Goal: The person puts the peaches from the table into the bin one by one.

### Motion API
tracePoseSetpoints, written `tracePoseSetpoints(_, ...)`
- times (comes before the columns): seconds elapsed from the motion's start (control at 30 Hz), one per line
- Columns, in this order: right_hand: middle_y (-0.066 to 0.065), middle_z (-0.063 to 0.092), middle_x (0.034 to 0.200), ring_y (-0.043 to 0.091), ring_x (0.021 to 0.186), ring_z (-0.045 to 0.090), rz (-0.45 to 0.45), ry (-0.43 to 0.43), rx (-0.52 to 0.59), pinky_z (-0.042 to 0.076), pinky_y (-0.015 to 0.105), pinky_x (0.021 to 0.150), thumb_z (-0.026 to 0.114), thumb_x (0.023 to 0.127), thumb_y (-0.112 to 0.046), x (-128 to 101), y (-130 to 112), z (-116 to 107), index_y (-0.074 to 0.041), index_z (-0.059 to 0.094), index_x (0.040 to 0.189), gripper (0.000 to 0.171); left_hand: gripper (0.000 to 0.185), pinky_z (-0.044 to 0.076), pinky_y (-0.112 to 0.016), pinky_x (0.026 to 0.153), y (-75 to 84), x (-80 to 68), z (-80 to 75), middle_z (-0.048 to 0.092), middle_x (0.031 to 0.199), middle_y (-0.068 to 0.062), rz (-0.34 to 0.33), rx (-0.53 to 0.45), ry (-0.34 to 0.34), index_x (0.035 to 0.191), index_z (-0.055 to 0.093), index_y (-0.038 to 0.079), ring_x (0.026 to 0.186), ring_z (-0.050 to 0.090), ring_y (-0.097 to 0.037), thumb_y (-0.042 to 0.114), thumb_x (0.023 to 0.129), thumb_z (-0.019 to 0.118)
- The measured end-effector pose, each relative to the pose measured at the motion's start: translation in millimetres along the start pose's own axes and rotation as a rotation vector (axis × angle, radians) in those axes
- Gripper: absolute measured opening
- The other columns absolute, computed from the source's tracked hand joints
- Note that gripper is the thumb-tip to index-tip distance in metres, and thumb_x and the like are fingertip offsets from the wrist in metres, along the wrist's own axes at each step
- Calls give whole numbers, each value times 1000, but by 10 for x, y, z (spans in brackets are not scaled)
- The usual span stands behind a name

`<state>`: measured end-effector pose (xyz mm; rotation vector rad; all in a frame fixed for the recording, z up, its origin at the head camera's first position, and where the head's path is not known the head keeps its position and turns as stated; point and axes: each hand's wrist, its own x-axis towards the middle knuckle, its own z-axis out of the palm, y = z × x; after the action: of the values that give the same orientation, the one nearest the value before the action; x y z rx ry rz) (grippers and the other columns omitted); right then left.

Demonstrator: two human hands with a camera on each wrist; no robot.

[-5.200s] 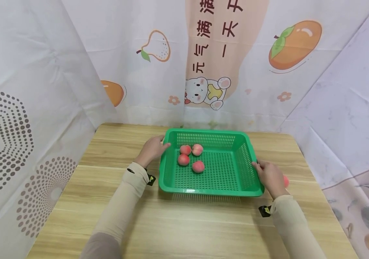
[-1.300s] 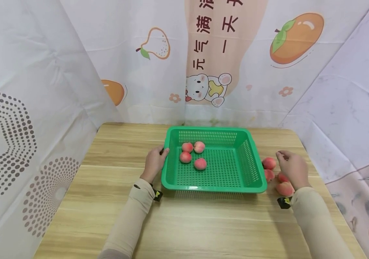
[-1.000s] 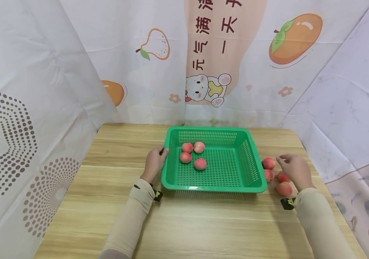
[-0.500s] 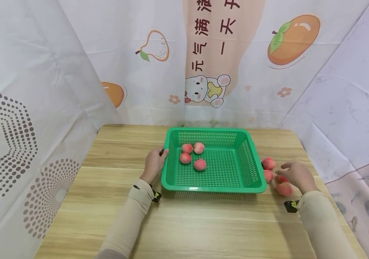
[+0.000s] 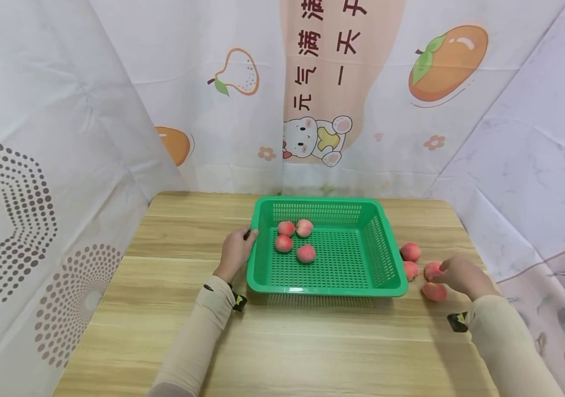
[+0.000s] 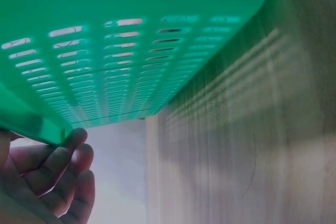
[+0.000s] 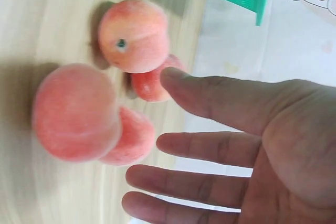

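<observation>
Fruit-print curtains (image 5: 361,99) wall my wooden table (image 5: 282,342), left hand (image 5: 235,251) gripping the green basket's (image 5: 329,289) rim, right hand (image 5: 461,274) spread over right-edge peaches (image 5: 434,291).

The basket (image 5: 381,256) sits on the tabletop (image 5: 287,342), toward its far edge and a little right of centre, with four peaches (image 5: 306,253) clustered in its far-left part. Just right of the basket, four more peaches (image 5: 410,251) lie on the tabletop, and the right hand (image 5: 461,274) is at the two farthest from the basket, though whether it touches them is hard to tell. The left hand (image 5: 235,252) is at the basket's left rim, fingers under the lip.
</observation>
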<state>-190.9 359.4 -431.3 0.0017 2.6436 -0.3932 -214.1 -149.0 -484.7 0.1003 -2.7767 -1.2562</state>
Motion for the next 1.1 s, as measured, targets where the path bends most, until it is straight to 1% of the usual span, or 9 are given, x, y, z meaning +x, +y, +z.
tracePoseSetpoints(0.1,38,57,119,54,105,56,15,-29,2,48,59,81,69,84,-40,-3,24,72,14,60,116,63,43,53,-44,84,-4,-11,-5,70,116,-17,1,-2,1,130,61,1,98,68,-28,32,102,50)
tracePoseSetpoints(0.27,39,53,126,57,112,52,20,-52,-9,45,62,86,69,82,-55,-5,64,178,11,60,121,78,42,53,-43,84,-23,-6,8,70,115,-17,7,8,9,130,61,0,98,67,-27,29,102,52)
tracePoseSetpoints(0.33,39,52,128,58,113,51,26,-48,-2,44,62,88,68,82,-58,-11,81,223,12,57,124,82,41,54,-43,83,-23,-2,10,70,114,-17,12,11,12,129,62,0,96,68,-26,29,101,52)
tracePoseSetpoints(0.47,38,56,122,54,107,55,35,-17,8,45,60,86,67,82,-58,-24,111,293,13,55,125,84,40,54,-42,80,-9,-1,8,71,111,-16,13,-3,13,128,63,1,93,68,-26,30,101,53)
tracePoseSetpoints(0.57,36,60,114,48,98,58,38,22,4,46,57,83,69,81,-57,-37,112,317,13,57,122,81,40,54,-42,80,-14,0,11,72,110,-15,8,-11,13,127,63,2,92,67,-25,30,101,53)
tracePoseSetpoints(0.67,35,62,108,44,93,60,40,42,4,47,56,81,71,81,-55,-38,95,347,12,59,118,78,41,54,-41,81,-20,3,13,72,110,-15,0,-12,12,128,63,3,93,67,-26,31,101,52)
tracePoseSetpoints(0.9,23,63,93,34,82,57,62,27,36,47,52,79,69,83,-49,12,60,404,4,66,103,57,40,53,-42,80,6,3,8,72,107,-15,5,10,10,125,64,0,91,66,-26,30,101,52)
tracePoseSetpoints(1.0,25,64,97,35,85,59,48,32,22,47,52,80,69,84,-48,30,62,389,4,66,107,56,39,53,-42,79,25,4,9,72,105,-15,5,20,5,125,64,0,90,66,-26,29,102,52)
tracePoseSetpoints(1.1,30,64,106,39,90,60,25,23,9,47,54,81,68,85,-50,49,61,373,4,65,114,61,39,53,-41,77,39,8,9,71,102,-14,-4,25,6,124,64,0,87,65,-25,29,102,52)
